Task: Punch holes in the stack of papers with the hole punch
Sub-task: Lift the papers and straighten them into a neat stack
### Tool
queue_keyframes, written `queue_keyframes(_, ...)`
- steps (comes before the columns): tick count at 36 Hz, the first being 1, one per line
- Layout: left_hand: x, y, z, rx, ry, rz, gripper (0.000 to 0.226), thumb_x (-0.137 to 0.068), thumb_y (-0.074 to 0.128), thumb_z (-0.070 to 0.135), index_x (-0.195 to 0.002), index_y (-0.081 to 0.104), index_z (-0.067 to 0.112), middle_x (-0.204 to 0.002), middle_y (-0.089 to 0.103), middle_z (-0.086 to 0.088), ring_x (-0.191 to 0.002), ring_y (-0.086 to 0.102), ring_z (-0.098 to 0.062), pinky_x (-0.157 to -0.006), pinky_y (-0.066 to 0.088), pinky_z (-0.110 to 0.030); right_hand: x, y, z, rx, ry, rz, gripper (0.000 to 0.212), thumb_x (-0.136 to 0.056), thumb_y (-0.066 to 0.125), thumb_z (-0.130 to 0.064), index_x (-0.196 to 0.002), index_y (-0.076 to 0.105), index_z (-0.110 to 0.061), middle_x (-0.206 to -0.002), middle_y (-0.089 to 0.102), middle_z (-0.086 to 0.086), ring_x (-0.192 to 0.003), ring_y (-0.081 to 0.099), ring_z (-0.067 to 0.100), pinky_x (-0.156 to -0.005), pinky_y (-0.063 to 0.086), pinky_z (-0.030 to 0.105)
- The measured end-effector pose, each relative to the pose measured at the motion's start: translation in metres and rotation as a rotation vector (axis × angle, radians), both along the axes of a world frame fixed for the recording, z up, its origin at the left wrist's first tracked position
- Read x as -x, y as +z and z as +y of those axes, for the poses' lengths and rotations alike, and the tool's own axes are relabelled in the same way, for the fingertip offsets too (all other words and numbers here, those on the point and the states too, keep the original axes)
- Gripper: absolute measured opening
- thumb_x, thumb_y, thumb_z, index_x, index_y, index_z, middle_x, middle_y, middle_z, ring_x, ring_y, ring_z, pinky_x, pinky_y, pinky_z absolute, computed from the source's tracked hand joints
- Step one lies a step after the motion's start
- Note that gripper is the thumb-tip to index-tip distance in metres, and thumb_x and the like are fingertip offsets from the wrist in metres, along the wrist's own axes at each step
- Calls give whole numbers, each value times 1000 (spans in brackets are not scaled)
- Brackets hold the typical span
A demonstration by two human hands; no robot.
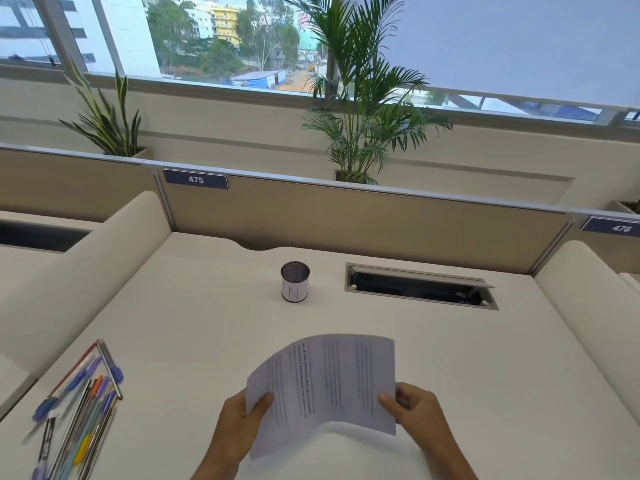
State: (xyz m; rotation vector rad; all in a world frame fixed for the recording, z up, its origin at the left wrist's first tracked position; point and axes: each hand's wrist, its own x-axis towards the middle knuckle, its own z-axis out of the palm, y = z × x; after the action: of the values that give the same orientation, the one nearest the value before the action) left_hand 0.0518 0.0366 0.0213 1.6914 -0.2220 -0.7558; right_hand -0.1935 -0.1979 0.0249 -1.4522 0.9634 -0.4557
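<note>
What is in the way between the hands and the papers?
Nothing. The left hand and right hand already pinch the curved white printed stack of papers above the white desk. No hole punch is visible.

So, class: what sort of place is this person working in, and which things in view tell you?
Most likely an open-plan office: a partition with a numbered desk label, a mesh pen cup and pens on the desk.

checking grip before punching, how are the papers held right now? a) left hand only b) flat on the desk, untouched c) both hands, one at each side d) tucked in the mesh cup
c: the left hand and right hand each pinch a side of the papers, held curved above the desk.
</note>
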Motion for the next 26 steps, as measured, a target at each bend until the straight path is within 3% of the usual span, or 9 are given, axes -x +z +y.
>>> queue_keyframes(2, -3, 0, 3, 18, 29, 28, 8, -98, 74, 17, -102, 82, 16, -89, 86, 7, -78, 80, -15, -65, 62, -26, 4, 7, -8, -123, 62, -46, 21, -92, 81, -12, -112, 81, -3, -105, 84, 15, -98, 82, 33, -84, 67, 48)
queue_keyframes(5, -4, -3, 7, 49, 86, 77, 8, -96, 77, 18, -102, 82, 17, -91, 86, 5, -88, 81, -22, -74, 63, -33, 6, 14, -10, -258, 45, -125, 35, -86, 84, -21, -115, 80, -2, -113, 80, 24, -100, 79, 38, -83, 67, 46)
queue_keyframes(8, 0, -6, 9, 96, 143, 153, 13, -93, 80, 20, -103, 83, 13, -98, 86, -2, -92, 82, -24, -79, 63, -38, 1, 15, -2, -366, -5, -240, 38, -84, 83, -18, -118, 79, -1, -118, 77, 30, -106, 76, 46, -86, 67, 50)
queue_keyframes(12, 13, -14, 8, 172, 223, 269, 16, -92, 81, 14, -106, 79, 5, -104, 85, -14, -100, 78, -38, -97, 61, -58, -14, 11, 24, -450, -130, -354, 41, -89, 79, -8, -127, 70, 5, -125, 71, 35, -119, 68, 55, -86, 66, 52)
queue_keyframes(14, 23, -15, 6, 213, 264, 333, 18, -92, 80, 11, -109, 77, 4, -105, 84, -17, -102, 76, -41, -101, 58, -65, -24, 9, 39, -453, -192, -378, 43, -89, 79, -5, -129, 67, 5, -120, 73, 35, -112, 72, 54, -84, 66, 53)
queue_keyframes(18, 44, -13, 1, 289, 317, 446, 21, -93, 77, 6, -114, 74, 5, -101, 85, -13, -100, 76, -39, -100, 56, -62, -43, 10, 68, -365, -227, -342, 33, -91, 78, -1, -123, 71, -3, -105, 82, 22, -89, 79, 34, -74, 68, 48)
queue_keyframes(20, 54, -15, -1, 312, 312, 492, 19, -93, 75, 3, -112, 75, 7, -101, 85, -12, -98, 77, -37, -96, 59, -59, -49, 10, 78, -307, -221, -313, 29, -95, 75, -1, -123, 71, -6, -106, 83, 19, -88, 81, 28, -73, 68, 47)
queue_keyframes(23, 65, -17, -1, 337, 295, 540, 22, -92, 75, -2, -108, 75, 13, -97, 86, -9, -92, 78, -34, -71, 68, -48, -52, 11, 86, -249, -236, -268, 29, -98, 72, -1, -126, 68, -10, -107, 84, 11, -92, 82, 25, -72, 68, 47)
queue_keyframes(26, 71, -22, 2, 328, 265, 536, 31, -88, 79, -4, -109, 75, 19, -95, 87, -2, -100, 74, -36, -67, 68, -45, -49, 13, 87, -206, -266, -216, 29, -100, 70, -3, -128, 66, -12, -107, 85, 6, -98, 81, 27, -72, 69, 47)
